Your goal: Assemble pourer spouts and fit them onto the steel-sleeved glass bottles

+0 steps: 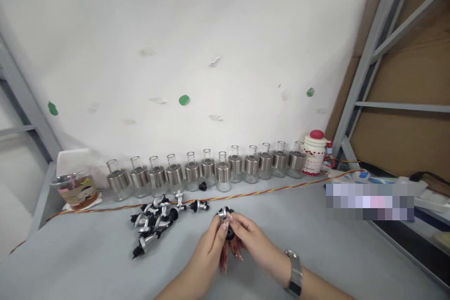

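Observation:
Both my hands meet over the grey table, their fingers closed round one pour spout (229, 233) with silver metal and black parts. My left hand (210, 246) grips it from the left, and my right hand (252, 240) pinches it from the right. Fingers hide much of the piece. To the left lies a pile of similar silver-and-black pour spouts (154, 221). A single pour spout (199, 206) rests apart, between that pile and my hands. Behind stands a row of several glass bottles (222, 170) with steel sleeves and open necks.
A small black part (202, 186) sits by the bottles. A red-and-yellow twisted cord (260, 192) crosses the table before them. A jar of amber contents (78, 193) stands far left; a white canister with red lid (314, 155) ends the row. Papers and packets (372, 179) lie right.

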The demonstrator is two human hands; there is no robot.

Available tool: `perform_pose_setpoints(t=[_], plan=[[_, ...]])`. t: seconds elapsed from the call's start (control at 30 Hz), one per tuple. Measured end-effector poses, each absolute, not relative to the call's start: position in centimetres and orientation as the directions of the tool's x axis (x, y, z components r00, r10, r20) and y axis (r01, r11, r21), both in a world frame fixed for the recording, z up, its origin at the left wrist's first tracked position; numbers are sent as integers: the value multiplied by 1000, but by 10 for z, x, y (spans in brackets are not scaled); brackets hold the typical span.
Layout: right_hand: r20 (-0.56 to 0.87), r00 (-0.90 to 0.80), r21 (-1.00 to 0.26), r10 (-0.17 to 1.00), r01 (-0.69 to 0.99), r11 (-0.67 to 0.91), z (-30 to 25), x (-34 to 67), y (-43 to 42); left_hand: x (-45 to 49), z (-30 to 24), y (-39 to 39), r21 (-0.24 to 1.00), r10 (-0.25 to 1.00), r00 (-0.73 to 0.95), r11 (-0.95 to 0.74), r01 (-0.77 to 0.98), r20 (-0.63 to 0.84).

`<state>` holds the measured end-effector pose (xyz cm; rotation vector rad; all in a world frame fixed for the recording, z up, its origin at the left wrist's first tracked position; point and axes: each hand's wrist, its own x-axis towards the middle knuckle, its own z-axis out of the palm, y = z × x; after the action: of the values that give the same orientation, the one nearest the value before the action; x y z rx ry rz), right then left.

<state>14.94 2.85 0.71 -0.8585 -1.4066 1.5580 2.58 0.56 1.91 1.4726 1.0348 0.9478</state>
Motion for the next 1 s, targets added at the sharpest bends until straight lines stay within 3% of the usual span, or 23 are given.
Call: perform_pose_setpoints(t=[0.17,0.27,0.4,0.5,0.7,1.0], plan=[[166,-375,-983,912,10,183,12,156,26,26,11,10,990,949,310,-100,103,63],[253,-336,-939,907,139,314,15,160,24,22,9,11,951,934,333,-212,223,130],[244,-328,-950,913,110,294,16,164,27,14,13,11,733,903,344,-415,539,258],[251,-280,-961,926,43,274,17,165,31,11,14,11,589,876,372,-482,649,307],[251,-183,-968,950,-31,250,25,167,31,12,7,15,629,892,346,-451,633,290],[289,-224,-954,931,18,300,33,164,27,13,15,8,651,892,340,-449,612,296]])
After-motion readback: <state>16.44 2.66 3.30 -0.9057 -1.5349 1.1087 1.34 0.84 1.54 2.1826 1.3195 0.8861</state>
